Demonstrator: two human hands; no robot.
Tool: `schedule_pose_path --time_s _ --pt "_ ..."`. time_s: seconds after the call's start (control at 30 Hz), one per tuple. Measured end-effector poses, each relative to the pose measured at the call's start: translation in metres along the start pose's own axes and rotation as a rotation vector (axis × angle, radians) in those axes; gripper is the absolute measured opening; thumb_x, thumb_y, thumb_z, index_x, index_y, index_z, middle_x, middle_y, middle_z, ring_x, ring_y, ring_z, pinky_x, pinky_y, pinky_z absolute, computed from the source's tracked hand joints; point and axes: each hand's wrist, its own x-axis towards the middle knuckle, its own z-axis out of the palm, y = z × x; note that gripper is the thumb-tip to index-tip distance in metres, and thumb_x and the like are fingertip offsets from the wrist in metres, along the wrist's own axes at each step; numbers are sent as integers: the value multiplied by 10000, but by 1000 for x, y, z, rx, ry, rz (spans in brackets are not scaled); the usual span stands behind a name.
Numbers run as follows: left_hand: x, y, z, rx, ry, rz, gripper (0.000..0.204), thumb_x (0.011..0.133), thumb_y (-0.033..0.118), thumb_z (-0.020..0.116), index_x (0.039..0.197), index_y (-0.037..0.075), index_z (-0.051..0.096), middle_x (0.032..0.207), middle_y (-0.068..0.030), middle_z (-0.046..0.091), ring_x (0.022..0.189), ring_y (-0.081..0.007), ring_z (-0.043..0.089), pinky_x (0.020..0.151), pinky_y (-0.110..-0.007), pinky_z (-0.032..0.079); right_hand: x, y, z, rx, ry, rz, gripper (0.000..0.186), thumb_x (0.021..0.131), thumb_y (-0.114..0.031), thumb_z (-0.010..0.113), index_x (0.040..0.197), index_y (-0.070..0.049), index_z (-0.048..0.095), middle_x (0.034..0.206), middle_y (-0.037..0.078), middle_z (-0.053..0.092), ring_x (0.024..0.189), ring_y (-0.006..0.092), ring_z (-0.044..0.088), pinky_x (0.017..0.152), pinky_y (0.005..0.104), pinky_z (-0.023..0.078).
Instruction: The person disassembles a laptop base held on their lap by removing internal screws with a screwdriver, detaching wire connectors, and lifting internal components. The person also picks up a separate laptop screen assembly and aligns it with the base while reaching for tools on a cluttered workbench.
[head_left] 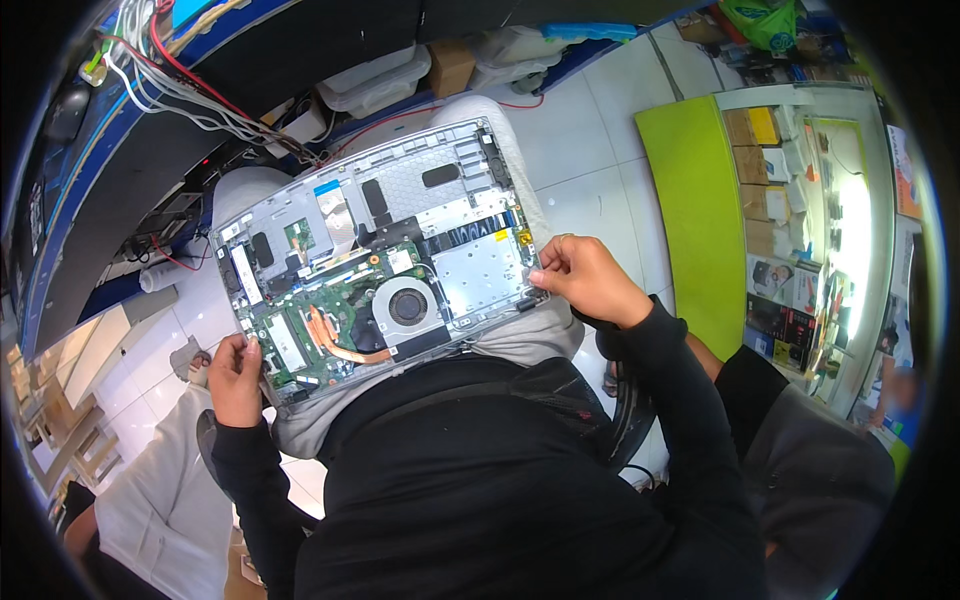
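An opened laptop base point(430, 180) lies tilted across my lap, its inside facing up. A round cooling fan point(407, 306), a copper heat pipe point(340, 345), a green circuit board point(352, 297) and a silver metal plate point(485, 278) show in it. My left hand point(237, 382) grips the lower left corner, with the thumb on the edge. At the right edge, my right hand point(590, 280) pinches the side near the silver plate; the undersides of the fingers are hidden.
Bundled cables point(190, 95) hang from a blue-edged bench at upper left. Clear plastic tubs point(375, 82) and a cardboard box point(451, 67) stand beneath it. A green panel point(690, 230) adjoins a lit glass display case point(800, 250) on the right. People sit on both sides, one with a grey sleeve point(820, 470).
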Motion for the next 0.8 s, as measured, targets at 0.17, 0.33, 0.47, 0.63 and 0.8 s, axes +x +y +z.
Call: schedule_pose_path --time_s 0.17,0.33,0.47,0.63,0.8 --pt "1 -2 5 27 9 24 223 1080 192 654 1088 -30 642 869 15 623 755 -53 525 666 -238 404 -4 -9 5 -110 88 8 283 904 -186 827 964 54 689 832 157 744 716 252 700 721 363 548" --pt "-22 -7 15 93 177 133 278 1099 201 612 1230 -40 662 990 -28 678 854 -83 576 789 -263 484 -6 -13 16 -221 189 -175 265 914 -200 805 980 26 685 818 157 711 725 278 690 714 400 536" --pt "-54 10 7 -46 21 -80 429 1087 237 643 1431 -18 614 1154 -62 673 1048 -118 624 931 -285 517 -9 10 9 107 101 -34 189 984 -129 757 1038 37 685 853 39 666 810 118 619 722 291 522" --pt "-71 15 15 -282 -115 -90 556 1005 19 705 1505 -92 489 1289 -120 623 1124 -157 639 981 -296 537 -13 18 5 211 84 44 154 980 -41 717 1087 50 655 964 44 672 867 108 615 819 276 507" --pt "-77 4 15 -265 -82 -79 536 1027 32 685 1487 -132 464 1239 -119 645 1116 -133 628 993 -278 533 -4 10 10 240 40 40 138 985 -25 705 1079 47 633 938 17 643 845 87 587 791 264 490"
